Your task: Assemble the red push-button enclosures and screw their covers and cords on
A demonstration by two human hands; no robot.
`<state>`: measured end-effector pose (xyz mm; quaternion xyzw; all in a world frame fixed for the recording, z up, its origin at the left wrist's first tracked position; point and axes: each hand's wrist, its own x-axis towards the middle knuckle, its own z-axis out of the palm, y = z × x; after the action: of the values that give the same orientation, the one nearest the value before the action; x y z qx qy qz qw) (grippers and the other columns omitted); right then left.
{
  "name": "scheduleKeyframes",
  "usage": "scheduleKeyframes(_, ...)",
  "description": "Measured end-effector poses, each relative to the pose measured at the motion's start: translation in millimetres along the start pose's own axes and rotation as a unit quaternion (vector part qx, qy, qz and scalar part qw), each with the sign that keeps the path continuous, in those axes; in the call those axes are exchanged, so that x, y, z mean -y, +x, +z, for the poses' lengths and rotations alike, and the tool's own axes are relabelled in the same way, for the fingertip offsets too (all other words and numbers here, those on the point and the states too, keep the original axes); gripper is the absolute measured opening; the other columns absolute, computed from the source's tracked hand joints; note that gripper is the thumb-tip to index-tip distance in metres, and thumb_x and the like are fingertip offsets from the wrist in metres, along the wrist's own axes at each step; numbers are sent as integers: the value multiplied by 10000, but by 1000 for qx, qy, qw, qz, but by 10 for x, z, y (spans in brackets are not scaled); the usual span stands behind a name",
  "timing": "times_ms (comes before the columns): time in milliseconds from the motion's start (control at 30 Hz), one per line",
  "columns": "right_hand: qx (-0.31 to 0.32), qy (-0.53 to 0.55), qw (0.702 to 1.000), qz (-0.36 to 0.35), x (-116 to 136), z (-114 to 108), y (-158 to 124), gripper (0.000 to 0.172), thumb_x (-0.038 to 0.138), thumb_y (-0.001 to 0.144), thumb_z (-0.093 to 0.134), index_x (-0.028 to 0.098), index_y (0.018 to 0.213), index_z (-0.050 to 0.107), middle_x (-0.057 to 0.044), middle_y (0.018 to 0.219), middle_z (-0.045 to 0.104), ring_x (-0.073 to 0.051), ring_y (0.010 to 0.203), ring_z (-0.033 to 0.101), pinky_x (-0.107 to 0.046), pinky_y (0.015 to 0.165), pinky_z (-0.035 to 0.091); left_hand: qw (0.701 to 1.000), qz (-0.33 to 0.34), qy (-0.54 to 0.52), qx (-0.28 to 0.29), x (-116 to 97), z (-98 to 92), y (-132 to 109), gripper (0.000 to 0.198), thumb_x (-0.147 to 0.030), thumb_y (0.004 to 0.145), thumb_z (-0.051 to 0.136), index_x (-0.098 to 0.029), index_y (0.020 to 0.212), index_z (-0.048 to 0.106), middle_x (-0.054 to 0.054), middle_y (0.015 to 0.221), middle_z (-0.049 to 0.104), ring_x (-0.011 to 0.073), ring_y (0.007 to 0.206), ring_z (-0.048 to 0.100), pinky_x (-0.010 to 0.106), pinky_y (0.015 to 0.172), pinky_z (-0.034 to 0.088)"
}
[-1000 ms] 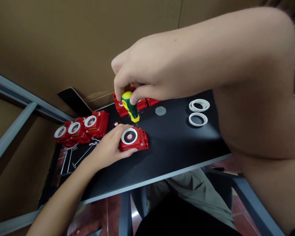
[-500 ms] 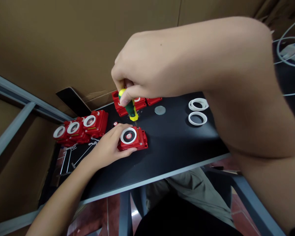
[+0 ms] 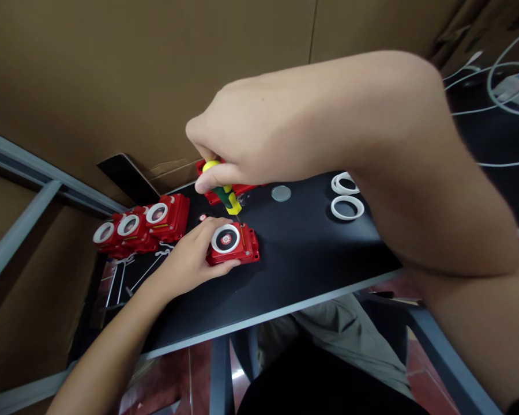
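My left hand [image 3: 195, 252] grips a red housing [image 3: 247, 249] by its left side and keeps it on the black table. A white ring [image 3: 215, 246] surrounds the dark round face on top of this housing. Above it, my right hand [image 3: 229, 141] is closed around a screwdriver [image 3: 225, 193] with a green and yellow handle. The screwdriver leans, its tip at the housing's far edge near a corner. What the tip touches is too small to make out. Behind the right hand, more red housings [image 3: 211, 195] are partly hidden.
Several red housings with white rings [image 3: 177, 216] stand at the left, near thin metal hooked rods [image 3: 145, 275]. A clear disc [image 3: 281, 193] and white rings [image 3: 347, 217] lie to the right. A dark flat panel [image 3: 127, 178] leans on the cardboard wall [image 3: 155, 75].
My right hand and forearm have shifted left and slightly down, and the screwdriver handle tilts further left. The left hand and the held housing stay almost in place.
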<state>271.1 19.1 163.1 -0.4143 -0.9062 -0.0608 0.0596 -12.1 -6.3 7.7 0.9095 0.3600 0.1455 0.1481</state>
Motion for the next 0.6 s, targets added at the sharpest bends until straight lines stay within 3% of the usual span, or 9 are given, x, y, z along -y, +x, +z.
scheduleKeyframes(200, -13, -37, 999, 11, 27, 36, -34, 586, 742, 1137, 475, 228, 1205, 749, 4, 918, 720, -130, 690, 536, -312, 676, 279, 1000, 4, 5, 1, 11, 4, 8, 688, -561, 1027, 834, -213, 1552, 557, 161, 1540, 739, 377, 1415, 751, 546, 1281, 584)
scheduleKeyframes(333, 32, 11, 998, 58, 12, -12, -20, 611, 785, 1104, 490, 248, 1094, 781, 44, 853, 746, -104, 573, 543, -312, 597, 303, 1000, 11, 8, -4, 10, -3, 0, 681, -570, 1043, 817, -207, 1554, 553, 170, 1551, 733, 383, 1445, 735, 555, 1310, 557)
scheduleKeyframes(467, 58, 22, 997, 53, -48, -89, -28, 750, 881, 1073, 450, 236, 1058, 833, 62, 771, 728, -58, 484, 503, -283, 513, 256, 1000, 10, 12, -2, 41, 8, -15, 695, -567, 1034, 831, -195, 1551, 554, 172, 1540, 738, 376, 1425, 747, 537, 1296, 571)
scheduleKeyframes(600, 28, 17, 999, 36, -91, -147, -73, 854, 952, 1027, 411, 215, 1056, 841, 85, 708, 663, -26, 445, 417, -259, 448, 180, 1000, 7, 10, -1, 68, 25, -22, 705, -556, 1026, 842, -192, 1556, 553, 176, 1538, 739, 377, 1412, 753, 543, 1279, 586)
